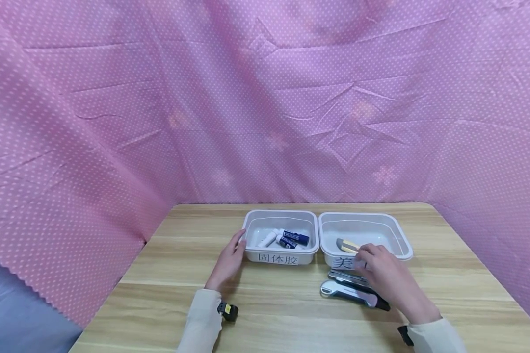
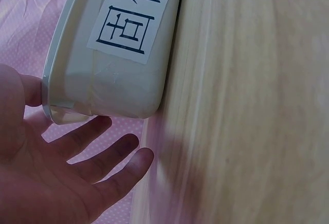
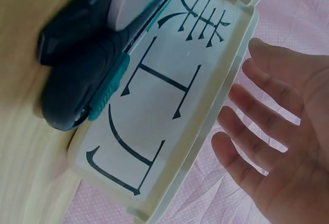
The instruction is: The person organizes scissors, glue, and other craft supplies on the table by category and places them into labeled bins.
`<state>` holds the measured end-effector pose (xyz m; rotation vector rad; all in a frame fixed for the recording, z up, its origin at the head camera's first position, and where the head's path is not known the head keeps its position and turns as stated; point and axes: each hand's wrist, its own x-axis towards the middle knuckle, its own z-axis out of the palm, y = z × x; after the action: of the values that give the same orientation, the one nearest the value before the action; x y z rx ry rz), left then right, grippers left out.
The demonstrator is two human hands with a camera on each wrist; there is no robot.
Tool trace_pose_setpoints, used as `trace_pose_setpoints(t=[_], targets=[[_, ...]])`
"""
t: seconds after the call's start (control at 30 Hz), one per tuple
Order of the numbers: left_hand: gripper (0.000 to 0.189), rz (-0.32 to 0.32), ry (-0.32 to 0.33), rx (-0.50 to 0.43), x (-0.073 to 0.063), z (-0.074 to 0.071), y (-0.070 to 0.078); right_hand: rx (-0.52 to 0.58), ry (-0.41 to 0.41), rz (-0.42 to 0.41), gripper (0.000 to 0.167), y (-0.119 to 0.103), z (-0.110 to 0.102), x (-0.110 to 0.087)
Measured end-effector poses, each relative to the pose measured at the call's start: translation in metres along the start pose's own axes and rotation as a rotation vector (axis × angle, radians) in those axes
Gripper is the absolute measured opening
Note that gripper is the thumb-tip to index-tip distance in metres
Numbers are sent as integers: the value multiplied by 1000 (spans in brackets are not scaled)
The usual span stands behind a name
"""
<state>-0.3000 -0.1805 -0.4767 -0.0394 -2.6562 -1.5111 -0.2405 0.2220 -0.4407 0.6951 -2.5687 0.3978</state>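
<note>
My left hand (image 1: 229, 262) touches the left corner of the left white bin (image 1: 249, 252), thumb at the rim, other fingers spread. Inside that bin lie several glue sticks (image 1: 297, 238), white and dark blue. My right hand (image 1: 382, 272) hovers at the front rim of the right white bin (image 1: 399, 245). A yellow utility knife (image 1: 347, 246) with a grey end lies in this bin, near my right fingertips. In the right wrist view the fingers extend loosely and no object shows between them. The knife is hidden there behind the bin wall.
In front of the right bin, on the wooden table (image 1: 274, 314), lie a silver and dark utility knife (image 1: 344, 278) and a pale one with a black end (image 1: 349, 292). Paper labels (image 1: 277, 259) mark the bin fronts. Pink dotted cloth (image 1: 265, 122) hangs behind the table.
</note>
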Motion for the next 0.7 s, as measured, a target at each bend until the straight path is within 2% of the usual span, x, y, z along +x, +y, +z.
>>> trace_pose_setpoints(t=[0.17,0.27,0.47,0.6,0.7], targets=[[51,11,6,11,0,0,0,-18,-4,-10,21,-6,-1,-4],[51,14,9,12,1,0,0,-21,-47,-5,21,-8,-1,-6],[50,1,4,7,0,0,0,17,-143,-49,20,-9,6,-10],[51,-4,1,-5,-1,-1,0,13,-165,-63,22,-10,9,-12],[51,7,-2,-3,-1,-1,0,17,-194,-40,21,-11,10,-14]])
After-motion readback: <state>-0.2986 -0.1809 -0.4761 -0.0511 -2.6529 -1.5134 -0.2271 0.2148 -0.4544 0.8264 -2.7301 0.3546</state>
